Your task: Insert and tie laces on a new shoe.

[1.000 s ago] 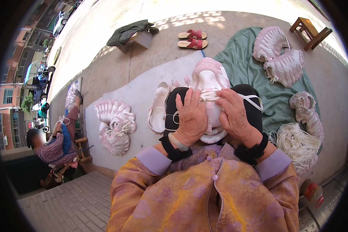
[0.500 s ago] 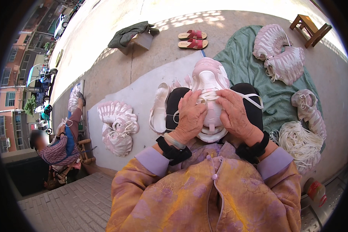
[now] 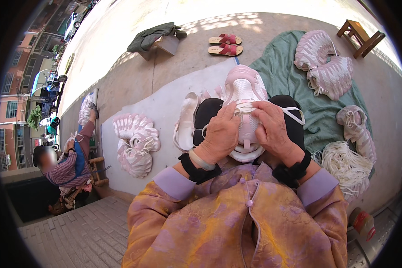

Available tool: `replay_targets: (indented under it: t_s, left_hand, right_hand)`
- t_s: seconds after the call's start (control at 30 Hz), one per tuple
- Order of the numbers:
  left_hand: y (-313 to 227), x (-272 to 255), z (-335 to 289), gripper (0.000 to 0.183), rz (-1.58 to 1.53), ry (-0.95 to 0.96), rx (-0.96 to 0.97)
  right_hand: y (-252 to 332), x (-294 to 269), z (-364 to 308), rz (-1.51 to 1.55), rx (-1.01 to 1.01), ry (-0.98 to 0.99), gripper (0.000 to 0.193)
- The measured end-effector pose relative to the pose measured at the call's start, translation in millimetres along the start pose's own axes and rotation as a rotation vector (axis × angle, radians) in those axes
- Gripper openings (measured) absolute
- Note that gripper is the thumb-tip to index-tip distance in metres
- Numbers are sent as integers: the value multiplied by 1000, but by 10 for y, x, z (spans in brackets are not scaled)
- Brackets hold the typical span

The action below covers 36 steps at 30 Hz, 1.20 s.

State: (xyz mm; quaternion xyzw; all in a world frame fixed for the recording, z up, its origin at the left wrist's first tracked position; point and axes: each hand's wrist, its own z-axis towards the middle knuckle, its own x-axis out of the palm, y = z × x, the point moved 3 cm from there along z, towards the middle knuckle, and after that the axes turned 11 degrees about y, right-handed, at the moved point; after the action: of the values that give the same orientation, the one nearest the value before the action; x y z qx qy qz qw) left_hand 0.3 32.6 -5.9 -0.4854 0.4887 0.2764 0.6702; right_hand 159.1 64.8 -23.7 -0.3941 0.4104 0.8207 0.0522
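Note:
A pink-and-white sneaker (image 3: 245, 85) rests between my knees, its toe pointing away from me. White shoelace (image 3: 295, 117) crosses its upper, and a loose loop hangs out over my right knee. My left hand (image 3: 220, 129) lies along the left side of the lacing, fingers pressed together on the lace. From the right, my right hand (image 3: 270, 127) pinches the lace near the tongue, its index finger stretched along the lacing. The fingertips partly hide the lace there. Beside my left knee stands a white shoe or sole piece (image 3: 186, 120).
Nested sneaker uppers lie in a pile (image 3: 135, 145) on the pale sheet (image 3: 165, 100) and another (image 3: 324, 62) on the green cloth (image 3: 277, 56). White laces (image 3: 346, 165) are heaped at right. Red slippers (image 3: 225, 49), a draped box (image 3: 163, 47) and a wooden stool (image 3: 359, 38) stand farther off. Another person (image 3: 71, 172) sits left.
My left hand's fingers have drawn together and shifted slightly right over the lacing. My right hand's fingers have bent inward at the lace. The sneaker stays between my knees.

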Motion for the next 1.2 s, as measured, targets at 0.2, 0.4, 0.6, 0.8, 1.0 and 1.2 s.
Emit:
replay_targets:
  t_s: [0.2, 0.4, 0.6, 0.8, 1.0, 1.2]
  left_hand:
    - [-117, 87, 110, 16, 6, -11, -161]
    - [6, 85, 61, 15, -84, -73, -99]
    - [12, 122, 87, 16, -65, -97, -85]
    - [-185, -189, 10, 22, -25, -214, 0]
    - [277, -206, -192, 20, -304, -319, -99]
    - [439, 16, -145, 17, -384, -223, -167]
  right_hand:
    - [35, 81, 30, -25, 69, -40, 27]
    - [31, 74, 48, -7, 75, -43, 19]
    - [11, 148, 109, -16, 78, -8, 13]
    - [-33, -91, 42, 142, 143, -66, 9]
    - [-790, -852, -552, 318, 460, -47, 5]
    - [-938, -686, -864, 184, 500, -15, 13]
